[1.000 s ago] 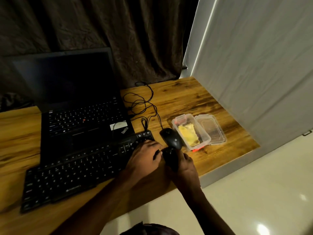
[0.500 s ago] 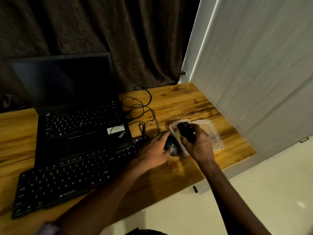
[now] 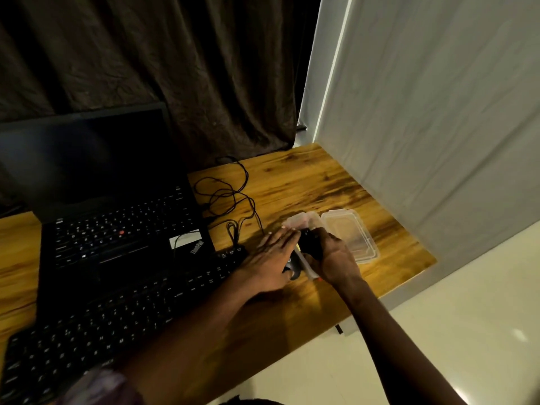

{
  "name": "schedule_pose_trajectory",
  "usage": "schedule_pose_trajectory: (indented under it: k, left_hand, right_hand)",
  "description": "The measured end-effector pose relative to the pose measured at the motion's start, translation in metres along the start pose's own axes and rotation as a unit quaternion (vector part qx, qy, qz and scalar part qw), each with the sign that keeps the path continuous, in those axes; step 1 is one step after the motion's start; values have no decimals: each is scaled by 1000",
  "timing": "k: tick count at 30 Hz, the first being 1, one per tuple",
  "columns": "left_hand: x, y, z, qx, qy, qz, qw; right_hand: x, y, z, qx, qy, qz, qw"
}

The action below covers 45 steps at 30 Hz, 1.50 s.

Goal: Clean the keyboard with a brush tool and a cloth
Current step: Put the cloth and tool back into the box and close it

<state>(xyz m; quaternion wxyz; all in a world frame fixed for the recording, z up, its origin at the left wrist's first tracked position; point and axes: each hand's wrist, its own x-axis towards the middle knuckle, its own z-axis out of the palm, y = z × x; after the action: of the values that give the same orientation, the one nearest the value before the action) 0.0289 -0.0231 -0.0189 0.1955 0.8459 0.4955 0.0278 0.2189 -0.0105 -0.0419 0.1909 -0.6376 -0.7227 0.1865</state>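
Your right hand (image 3: 333,258) grips a black tool (image 3: 309,244) over the clear box (image 3: 295,222); your left hand (image 3: 271,258) lies flat beside it. The keyboard (image 3: 117,317) sits near left, and I think the wiping is not done yet.

Left hand (image 3: 270,257) flat, fingers straight; right hand (image 3: 333,258) beside it curls round what may be the brush tool (image 3: 309,243).

**Black brush tool (image 3: 309,243) held over a clear container (image 3: 296,222)**

The right hand (image 3: 333,258) grips the tool above the plastic container, whose lid (image 3: 355,238) lies just beside it, toward the right edge of the desk (image 3: 306,182). The left hand (image 3: 270,258), fingers straight, lies over a black mouse (image 3: 294,270). The keyboard (image 3: 117,317) runs along the front edge, with an open laptop (image 3: 117,235) behind it.
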Motion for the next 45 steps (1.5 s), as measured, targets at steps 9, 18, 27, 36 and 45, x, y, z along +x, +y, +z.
schedule_pose_trajectory:
  k: [9, 18, 27, 36, 45]
  left_hand:
    - [2, -2, 5, 45, 16, 11, 999]
    - [4, -2, 4, 57, 3, 14, 998]
    - [4, -2, -2, 63, -32, 12, 997]
    - [2, -13, -4, -60, 90, -64, 992]
    - [8, -12, -20, -169, 81, -137, 973]
  right_hand:
    - [6, 30, -46, -52, 202, 78, 975]
    - [15, 61, -35, -184, 15, 261, 947]
    - [29, 27, -56, 39, 137, 138, 980]
    - [-8, -25, -24, -99, 183, -59, 976]
    - [-43, -11, 12, -143, 111, -77, 980]
